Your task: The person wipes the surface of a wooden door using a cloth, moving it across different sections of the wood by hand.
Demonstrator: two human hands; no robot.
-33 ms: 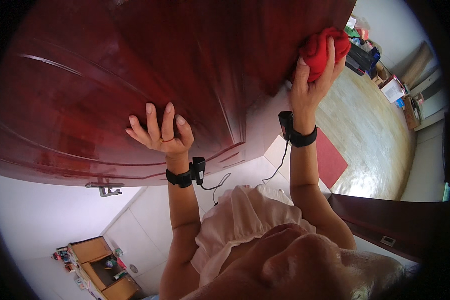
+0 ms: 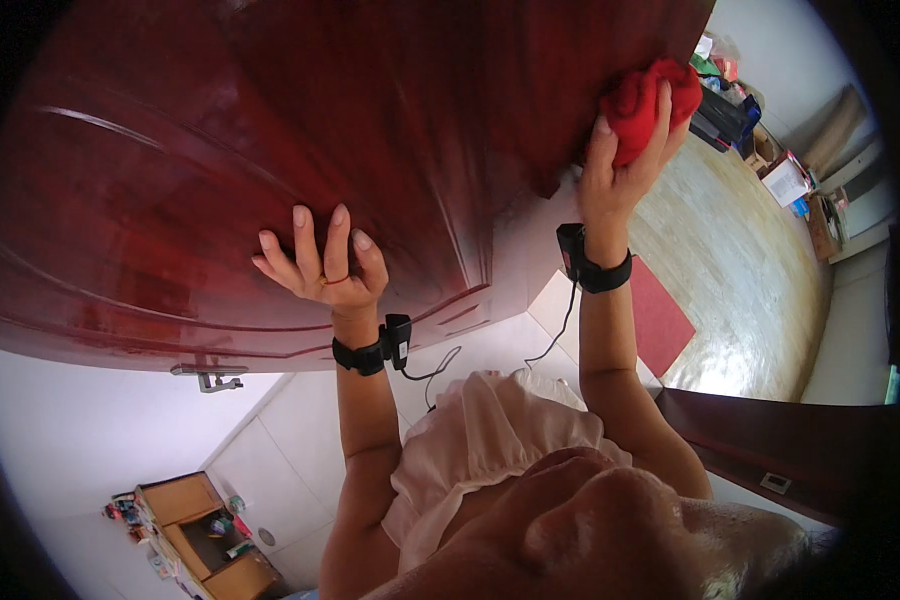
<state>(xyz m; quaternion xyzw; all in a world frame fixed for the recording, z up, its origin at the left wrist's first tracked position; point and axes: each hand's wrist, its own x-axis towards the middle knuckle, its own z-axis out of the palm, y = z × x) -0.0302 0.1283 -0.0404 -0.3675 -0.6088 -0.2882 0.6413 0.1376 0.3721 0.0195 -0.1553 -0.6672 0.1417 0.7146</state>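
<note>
A glossy dark red wooden door (image 2: 390,120) with moulded panels fills the upper view. Against its right edge, my right hand (image 2: 625,160) is closed round a bunched red cloth (image 2: 642,105) and presses it to the wood. Farther left and lower, my left hand (image 2: 320,265) lies with spread fingers on or just over the door's surface, holding nothing. A ring shows on one of its fingers. Both wrists carry black straps with small black boxes, the left box (image 2: 398,340) and the right box (image 2: 571,250), each trailing a thin cable.
A metal door handle (image 2: 208,378) juts from the door's lower left edge. Boxes and bags (image 2: 740,120) line the wall at the far right, beyond a pale floor (image 2: 740,250) and a red mat (image 2: 660,315). At lower left stands a wooden cabinet (image 2: 185,500) with small items.
My right hand and the red cloth have shifted very slightly downward along the door's edge. My left hand stays where it was.
</note>
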